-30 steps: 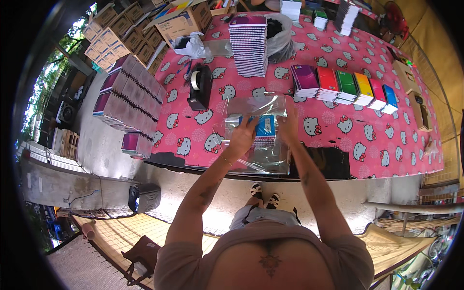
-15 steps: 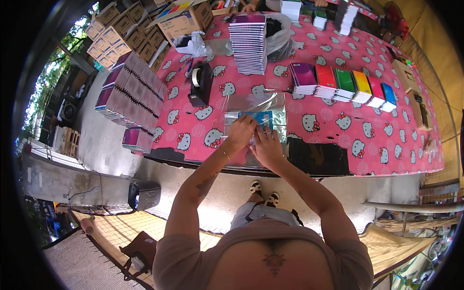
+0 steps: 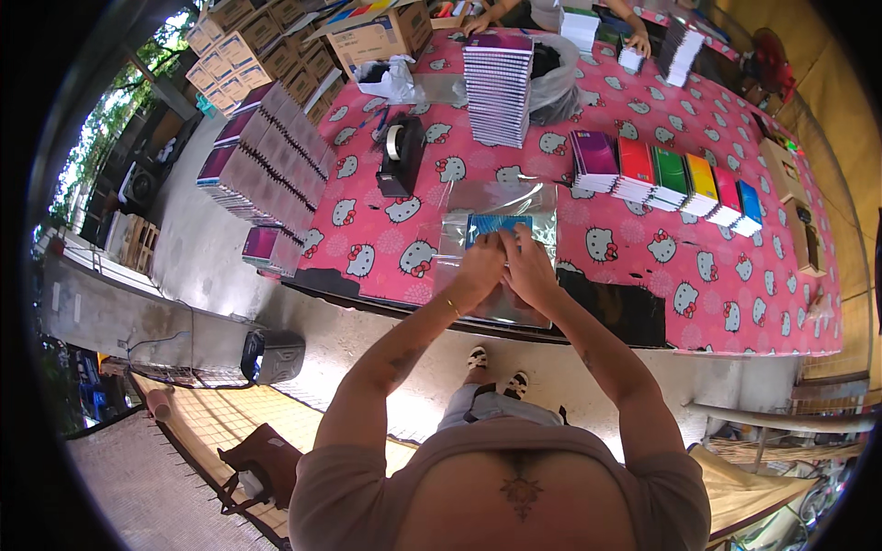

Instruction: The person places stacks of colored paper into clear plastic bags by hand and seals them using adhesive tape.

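Note:
A blue notebook (image 3: 487, 223) lies on a clear plastic sheet (image 3: 540, 204) near the table's front edge. Both hands are over the notebook's near part, side by side and touching. My left hand (image 3: 482, 264) has its fingers curled in, the tips by the notebook's lower edge. My right hand (image 3: 527, 266) bends its fingers down beside it, also closed. What the fingertips pinch, whether plastic or notebook, is hidden beneath them. The sheet's shiny near end shows below the hands at the table edge.
A black tape dispenser (image 3: 401, 156) stands behind to the left. Notebook stacks rise at left (image 3: 266, 170) and centre back (image 3: 497, 92); a multicoloured row (image 3: 650, 174) sits at right. Cartons (image 3: 378, 41) stand far left. Across the table, a co-worker's hand (image 3: 638, 43) touches a small stack.
My right hand has drawn in against the left, its fingers now curled rather than spread over the notebook. The view has shifted slightly. More of the co-worker's arms shows at the far side.

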`<state>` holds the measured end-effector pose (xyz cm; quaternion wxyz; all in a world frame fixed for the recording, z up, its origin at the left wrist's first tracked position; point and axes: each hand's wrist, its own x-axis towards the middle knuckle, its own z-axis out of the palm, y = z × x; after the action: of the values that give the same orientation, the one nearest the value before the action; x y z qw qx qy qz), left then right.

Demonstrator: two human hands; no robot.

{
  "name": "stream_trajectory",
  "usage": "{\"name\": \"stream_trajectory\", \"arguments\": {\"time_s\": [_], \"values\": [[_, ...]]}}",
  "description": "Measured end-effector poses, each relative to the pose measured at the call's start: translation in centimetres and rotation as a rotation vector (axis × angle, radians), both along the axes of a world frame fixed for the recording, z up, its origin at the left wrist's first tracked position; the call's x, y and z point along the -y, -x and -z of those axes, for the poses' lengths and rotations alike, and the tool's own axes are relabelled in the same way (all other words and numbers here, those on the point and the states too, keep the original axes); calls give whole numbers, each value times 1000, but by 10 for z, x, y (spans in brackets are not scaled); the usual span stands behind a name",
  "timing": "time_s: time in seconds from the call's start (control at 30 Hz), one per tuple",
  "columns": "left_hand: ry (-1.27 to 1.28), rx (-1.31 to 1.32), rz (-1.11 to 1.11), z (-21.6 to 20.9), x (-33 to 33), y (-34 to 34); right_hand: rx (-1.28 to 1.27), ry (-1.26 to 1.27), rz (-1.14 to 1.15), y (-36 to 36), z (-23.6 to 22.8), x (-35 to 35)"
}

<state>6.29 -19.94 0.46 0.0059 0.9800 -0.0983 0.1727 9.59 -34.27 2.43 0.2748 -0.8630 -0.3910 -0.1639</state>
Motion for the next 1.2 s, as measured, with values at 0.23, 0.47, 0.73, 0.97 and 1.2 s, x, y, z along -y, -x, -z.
{"name": "stream_trajectory", "arguments": {"time_s": [0.23, 0.47, 0.73, 0.97, 1.2], "values": [[307, 177, -75, 2, -32, 18, 245, 188, -6, -18, 27, 8], [774, 401, -462, -3, -240, -28, 115, 182, -33, -6, 11, -1], [1597, -211, -417, -37, -278, -91, 54, 214, 35, -10, 17, 7], [1595, 155, -369, 35, -283, -37, 37, 222, -2, -5, 3, -4], [708, -91, -565, -33, -256, -29, 41, 204, 9, -6, 2, 2]]}}
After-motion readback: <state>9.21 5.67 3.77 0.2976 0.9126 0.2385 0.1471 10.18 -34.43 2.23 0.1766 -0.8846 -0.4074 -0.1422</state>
